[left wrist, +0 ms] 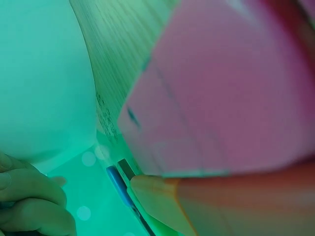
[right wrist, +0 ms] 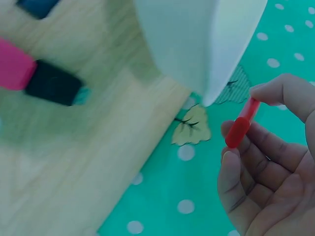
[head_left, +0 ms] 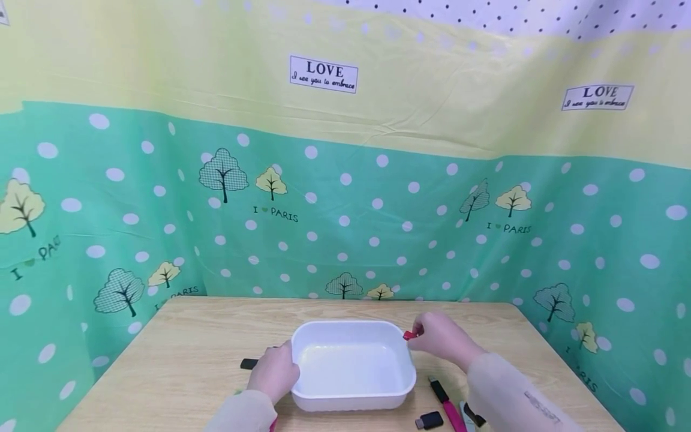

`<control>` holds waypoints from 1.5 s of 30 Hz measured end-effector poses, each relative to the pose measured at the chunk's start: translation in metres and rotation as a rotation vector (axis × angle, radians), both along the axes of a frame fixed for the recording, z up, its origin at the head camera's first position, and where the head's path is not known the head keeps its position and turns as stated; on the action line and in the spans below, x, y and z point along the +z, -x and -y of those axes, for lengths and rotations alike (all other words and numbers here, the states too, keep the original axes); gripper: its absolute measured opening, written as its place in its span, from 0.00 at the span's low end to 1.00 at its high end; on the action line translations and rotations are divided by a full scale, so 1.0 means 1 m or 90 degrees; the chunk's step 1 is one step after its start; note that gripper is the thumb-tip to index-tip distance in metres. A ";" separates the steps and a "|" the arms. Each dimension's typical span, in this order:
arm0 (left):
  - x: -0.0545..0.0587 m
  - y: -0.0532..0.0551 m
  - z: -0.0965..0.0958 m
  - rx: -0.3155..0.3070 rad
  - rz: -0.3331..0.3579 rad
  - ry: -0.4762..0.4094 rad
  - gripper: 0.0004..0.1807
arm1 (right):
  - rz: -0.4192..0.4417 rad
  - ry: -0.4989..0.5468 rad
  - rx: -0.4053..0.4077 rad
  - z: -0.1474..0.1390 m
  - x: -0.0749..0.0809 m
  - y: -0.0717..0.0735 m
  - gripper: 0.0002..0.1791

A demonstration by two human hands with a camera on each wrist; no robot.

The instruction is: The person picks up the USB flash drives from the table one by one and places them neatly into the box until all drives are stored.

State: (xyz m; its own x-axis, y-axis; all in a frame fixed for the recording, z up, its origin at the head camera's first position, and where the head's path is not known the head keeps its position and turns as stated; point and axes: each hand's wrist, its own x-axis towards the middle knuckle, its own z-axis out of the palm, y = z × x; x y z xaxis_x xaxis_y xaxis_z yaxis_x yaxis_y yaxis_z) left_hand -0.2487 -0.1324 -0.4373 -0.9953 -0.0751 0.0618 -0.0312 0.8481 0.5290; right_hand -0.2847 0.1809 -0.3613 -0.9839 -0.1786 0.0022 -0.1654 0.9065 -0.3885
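A white rectangular tub (head_left: 353,403) stands on the wooden table, its inside facing up. My left hand (head_left: 274,373) grips the tub's left side; in the left wrist view its curled fingers (left wrist: 37,201) lie against the white wall. At the tub's far right corner, my right hand (head_left: 439,337) pinches a small red piece (head_left: 409,335) between thumb and fingertips. The right wrist view shows this red piece (right wrist: 238,132) as short and rounded at the end, beside the tub's outer wall (right wrist: 182,44); its exact kind is unclear.
Right of the tub lie a black USB stick (head_left: 429,420) and a pink-and-black slim item (head_left: 450,408), partly beside the right sleeve. A black item (head_left: 249,363) lies left of the left hand. Pink and orange items (left wrist: 216,98) loom blurred near the left wrist. A patterned curtain (head_left: 345,240) hangs behind.
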 end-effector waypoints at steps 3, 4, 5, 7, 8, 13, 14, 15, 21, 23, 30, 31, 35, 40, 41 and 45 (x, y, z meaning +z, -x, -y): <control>-0.001 -0.001 0.001 0.004 0.000 -0.001 0.25 | -0.001 0.000 0.026 0.012 0.006 0.003 0.07; -0.001 -0.001 0.002 0.006 0.001 -0.001 0.26 | -0.001 0.001 0.035 0.016 0.008 0.004 0.07; -0.001 -0.001 0.002 0.007 0.002 -0.002 0.26 | 0.002 0.006 0.042 0.020 0.010 0.006 0.07; -0.001 -0.001 0.002 0.008 0.005 -0.004 0.26 | 0.006 0.012 0.058 0.028 0.013 0.008 0.07; 0.000 -0.001 0.002 0.009 0.006 -0.006 0.26 | 0.009 0.017 0.065 0.032 0.014 0.009 0.07; 0.000 -0.001 0.003 0.012 0.013 -0.009 0.26 | 0.016 0.023 0.103 0.051 0.015 0.014 0.07; 0.000 -0.001 0.004 0.014 0.014 -0.010 0.26 | 0.020 0.025 0.109 0.054 0.014 0.016 0.07; 0.000 -0.001 0.004 0.015 0.015 -0.012 0.26 | 0.023 0.026 0.116 0.058 0.013 0.017 0.07; 0.000 -0.001 0.004 0.018 0.010 -0.018 0.27 | 0.030 0.022 0.152 0.074 0.009 0.023 0.06; 0.000 -0.001 0.004 0.016 0.006 -0.016 0.27 | 0.030 0.019 0.157 0.078 0.008 0.025 0.06; 0.003 -0.002 0.002 0.017 0.014 -0.018 0.28 | 0.032 0.021 0.159 0.092 0.005 0.034 0.07; 0.003 -0.002 0.002 0.017 0.015 -0.019 0.28 | 0.031 0.020 0.162 0.093 0.005 0.035 0.07; 0.004 -0.002 0.000 0.016 0.012 -0.015 0.28 | 0.045 0.020 0.167 0.098 0.001 0.040 0.07; 0.004 -0.003 -0.001 0.012 0.012 -0.021 0.28 | 0.052 -0.004 0.181 0.104 -0.005 0.044 0.06; 0.004 -0.003 -0.001 0.012 0.014 -0.026 0.28 | 0.051 -0.014 0.186 0.105 -0.006 0.045 0.06; 0.003 -0.003 -0.003 0.009 0.012 -0.038 0.28 | 0.045 -0.066 0.212 0.109 -0.010 0.048 0.06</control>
